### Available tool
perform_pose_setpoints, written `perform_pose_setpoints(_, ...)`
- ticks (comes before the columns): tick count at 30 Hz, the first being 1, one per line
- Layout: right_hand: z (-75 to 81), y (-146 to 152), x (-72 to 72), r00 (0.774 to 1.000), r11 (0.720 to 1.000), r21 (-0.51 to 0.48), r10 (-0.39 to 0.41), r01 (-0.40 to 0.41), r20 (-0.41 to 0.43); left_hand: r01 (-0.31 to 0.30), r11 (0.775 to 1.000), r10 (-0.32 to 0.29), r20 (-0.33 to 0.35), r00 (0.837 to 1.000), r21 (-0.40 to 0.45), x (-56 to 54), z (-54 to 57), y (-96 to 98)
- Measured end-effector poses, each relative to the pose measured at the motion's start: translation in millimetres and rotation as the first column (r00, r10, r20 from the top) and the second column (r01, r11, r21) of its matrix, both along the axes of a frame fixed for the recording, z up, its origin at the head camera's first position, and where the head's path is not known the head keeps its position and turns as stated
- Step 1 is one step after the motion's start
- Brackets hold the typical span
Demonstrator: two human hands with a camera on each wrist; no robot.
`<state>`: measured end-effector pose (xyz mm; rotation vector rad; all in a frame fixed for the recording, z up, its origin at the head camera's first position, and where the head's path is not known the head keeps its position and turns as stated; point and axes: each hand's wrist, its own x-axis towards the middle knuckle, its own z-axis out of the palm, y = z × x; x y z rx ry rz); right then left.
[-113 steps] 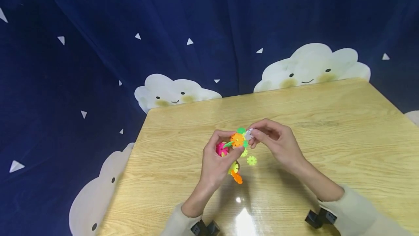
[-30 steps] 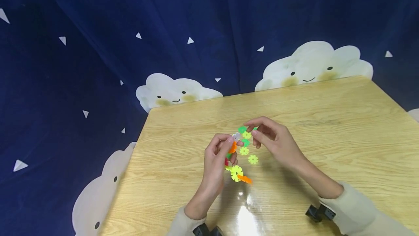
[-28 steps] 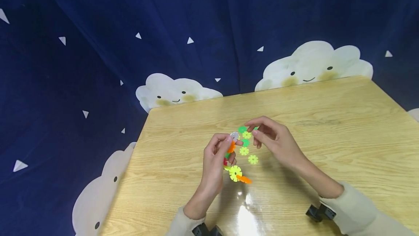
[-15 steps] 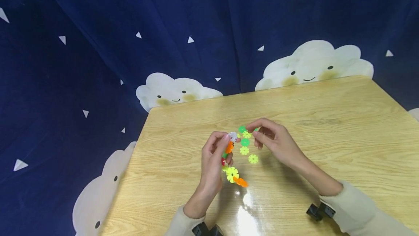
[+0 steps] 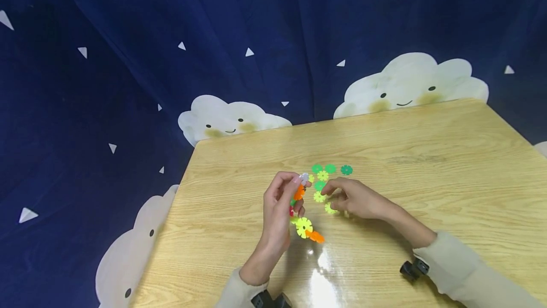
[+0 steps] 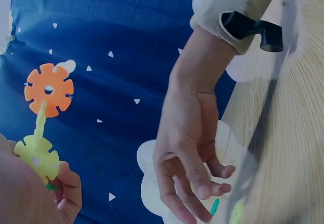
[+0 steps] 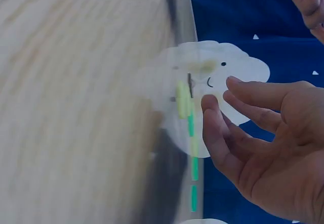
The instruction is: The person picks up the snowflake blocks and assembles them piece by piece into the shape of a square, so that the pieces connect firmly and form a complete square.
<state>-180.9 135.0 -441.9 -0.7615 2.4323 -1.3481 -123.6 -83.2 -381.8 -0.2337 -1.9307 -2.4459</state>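
Note:
In the head view my left hand pinches a chain of joined notched plastic discs. A white disc sits at its top by the thumb, with an orange disc below. Lower down hang a yellow disc and another orange disc. Parts of the chain are hidden behind the fingers. My right hand is over the table, fingers loosely bent and nothing between them, near a yellow-green disc that it partly covers. The right wrist view shows the same gap between thumb and fingers.
Several loose green and yellow-green discs lie on the wooden table, among them a dark green disc at the right and a green disc farther back. A navy curtain with white clouds stands behind the table.
The white disc, earlier in the right fingers, is now on the chain in my left hand. My right hand has moved down toward the near discs, uncovering green ones behind.

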Motion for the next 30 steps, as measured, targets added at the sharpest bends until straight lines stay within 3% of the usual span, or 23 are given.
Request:
perform_pose_setpoints(4, -8.0, -0.3, -2.1, 0.999, 0.999, -0.036, 0.014, -0.012, 0.050, -0.007, 1.000, 0.007, 0.001, 1.000, -0.008, -0.8, 0.3, -0.1)
perform_pose_setpoints(12, -21.9, -4.0, -3.1, 0.985, 0.998, -0.050, -0.039, 0.048, 0.167, -0.022, 0.999, 0.022, 0.011, 1.000, -0.031, -2.0, 0.0, -0.9)
perform_pose_setpoints(25, -22.9, -11.5, 3.3, 0.980, 0.999, -0.008, -0.044, 0.047, 0.192, -0.028, 0.998, 0.029, 0.011, 1.000, -0.051, -2.4, -0.8, -0.3)
perform_pose_setpoints(30, -22.5, -10.4, 1.4, 0.990, 0.995, 0.080, -0.063, 0.053, 0.123, -0.034, 0.998, 0.035, 0.010, 0.999, -0.052, -1.3, 0.5, 0.1)
